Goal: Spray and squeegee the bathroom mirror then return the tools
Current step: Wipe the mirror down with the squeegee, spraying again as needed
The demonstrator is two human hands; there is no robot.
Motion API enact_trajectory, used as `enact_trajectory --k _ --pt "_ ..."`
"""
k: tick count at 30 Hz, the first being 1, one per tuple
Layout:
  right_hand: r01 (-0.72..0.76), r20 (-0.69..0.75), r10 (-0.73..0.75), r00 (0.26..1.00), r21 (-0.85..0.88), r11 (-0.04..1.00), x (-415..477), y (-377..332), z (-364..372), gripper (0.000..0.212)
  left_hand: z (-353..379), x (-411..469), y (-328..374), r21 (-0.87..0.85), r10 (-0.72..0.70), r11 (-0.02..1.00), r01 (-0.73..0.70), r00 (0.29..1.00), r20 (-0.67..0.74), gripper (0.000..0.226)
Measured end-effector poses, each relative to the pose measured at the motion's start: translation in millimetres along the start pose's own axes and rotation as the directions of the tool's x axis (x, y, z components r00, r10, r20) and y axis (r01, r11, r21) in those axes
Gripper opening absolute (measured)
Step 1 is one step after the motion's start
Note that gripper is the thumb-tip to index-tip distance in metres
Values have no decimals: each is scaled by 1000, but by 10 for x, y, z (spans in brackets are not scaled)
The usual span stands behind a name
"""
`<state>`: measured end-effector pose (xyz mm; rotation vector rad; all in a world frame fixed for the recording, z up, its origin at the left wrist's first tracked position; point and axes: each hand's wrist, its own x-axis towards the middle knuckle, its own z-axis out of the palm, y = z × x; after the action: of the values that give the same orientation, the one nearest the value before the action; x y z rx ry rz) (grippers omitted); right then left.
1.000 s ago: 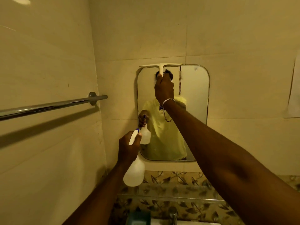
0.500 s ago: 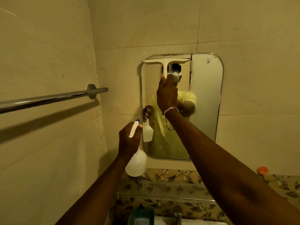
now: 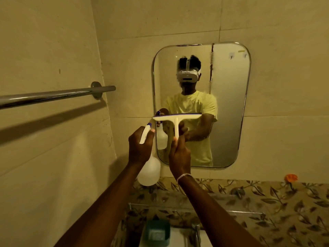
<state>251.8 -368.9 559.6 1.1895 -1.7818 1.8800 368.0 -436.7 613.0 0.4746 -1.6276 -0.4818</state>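
Right now our right hand (image 3: 179, 154) is closed around the lower end of the squeegee (image 3: 176, 122) handle, thumb up the stem, and our left hand (image 3: 139, 148) is wrapped round the neck of the spray bottle (image 3: 149, 172), a finger near the trigger

The relation that matters for the coming stroke: the mirror (image 3: 229, 104) lies straight ahead of and above our right hand, and the squeegee blade runs crosswise, level, with its handle pointing down into our palm. The blade sits about halfway down the glass, over the left part of the mirror; the right part, beyond the blade's right end, is not under it. Whether the rubber edge is touching the glass we cannot tell from this angle. Our right hand is the nearer one to the mirror; the left holds the bottle just beside and left of it, at the mirror's lower left corner, nozzle tipped up and toward the glass

Our right forearm rises steeply from below, wrist straight, bracelet (image 3: 183, 176) showing. We judge the lower half of this strip comes next, the blade drawn down toward our wrist

Below both hands are the patterned tile ledge (image 3: 267, 198) and a tap (image 3: 195, 232), where the tools may go afterwards
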Motion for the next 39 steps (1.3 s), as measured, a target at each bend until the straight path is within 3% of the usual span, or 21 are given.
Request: enact_trajectory --k 4,7,12,17,27,32,39 --pt "-37 21 38 999 -35 999 -380 262 -7 23 -7 -28 -21 -29 -6 1000 6 1000 -4 27" --pt "-85 19 87 996 -67 994 -662 425 24 42 1 -58 -74 -15 -24 1000 24 1000 -6 23" --pt "-214 99 227 969 -132 968 -1052 686 61 13 -3 -124 -125 -6 -40 999 40 999 -3 25" --pt "-346 114 367 923 -170 923 -1345 865 44 18 -1 -207 -171 26 -71 997 71 997 -10 23" --pt "-399 143 424 894 -176 900 -1438 958 -28 18 24 -298 -58 17 -49 999 48 998 40 27" --pt "-518 105 545 832 -204 831 -1491 1059 -199 26 68 -227 112 -17 -31 999 33 996 85 38" --pt "-507 16 520 854 -203 838 -1403 1121 -564 30 407 -24 533 -104 24 995 -13 994 105 26"
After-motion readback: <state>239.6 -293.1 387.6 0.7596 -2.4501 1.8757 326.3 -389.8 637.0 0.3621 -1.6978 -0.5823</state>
